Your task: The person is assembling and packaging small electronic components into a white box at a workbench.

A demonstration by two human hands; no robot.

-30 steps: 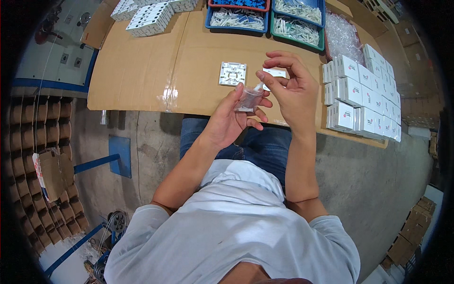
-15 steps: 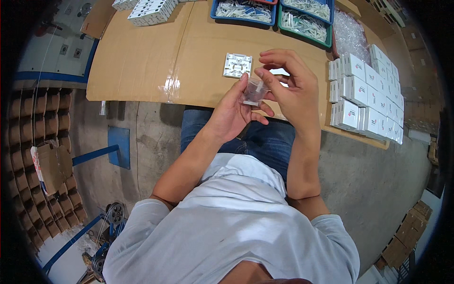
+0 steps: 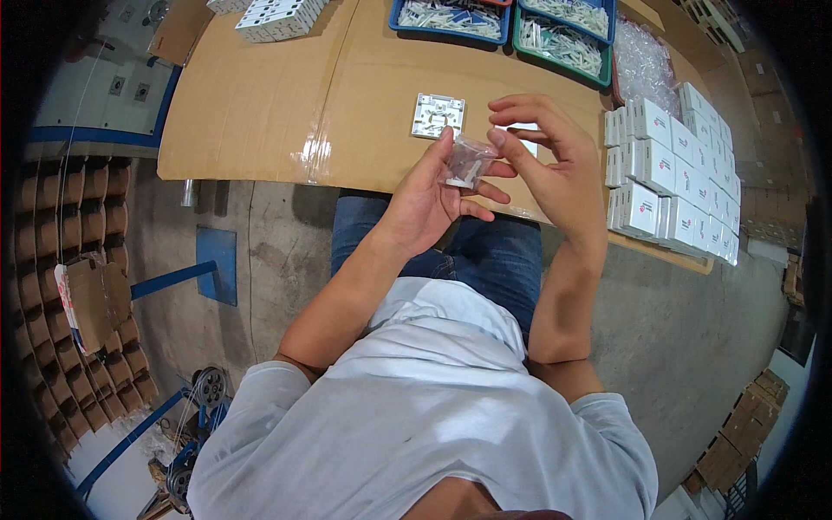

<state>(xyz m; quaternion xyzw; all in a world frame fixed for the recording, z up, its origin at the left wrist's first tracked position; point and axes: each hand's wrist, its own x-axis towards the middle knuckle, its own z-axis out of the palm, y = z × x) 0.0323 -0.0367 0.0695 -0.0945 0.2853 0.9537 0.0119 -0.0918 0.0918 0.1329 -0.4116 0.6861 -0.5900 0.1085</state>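
My left hand (image 3: 422,192) is closed on a small clear plastic bag (image 3: 469,163), its thumb on the bag's near-left side and its fingers behind. A few small white pieces lie at the bottom of the bag. Just right of the bag's upper corner, my right hand (image 3: 553,160) has its fingers curved and apart from the thumb, with nothing visible between them. On the cardboard beyond the bag rests a square white plastic frame (image 3: 438,116), its moulded and metal parts facing up. Another flat white piece (image 3: 530,147) is mostly hidden behind my right hand.
Blue (image 3: 498,39) and green (image 3: 604,80) trays of small white parts stand at the far edge. Bubble wrap (image 3: 643,65) and stacked white boxes (image 3: 659,169) are on the right. More white units (image 3: 279,19) sit far left on the cardboard-covered table (image 3: 251,104).
My right hand has drawn back to the right, away from the mouth of the bag. A white piece seen in the upper part of the bag now lies lower. My left hand has barely moved.
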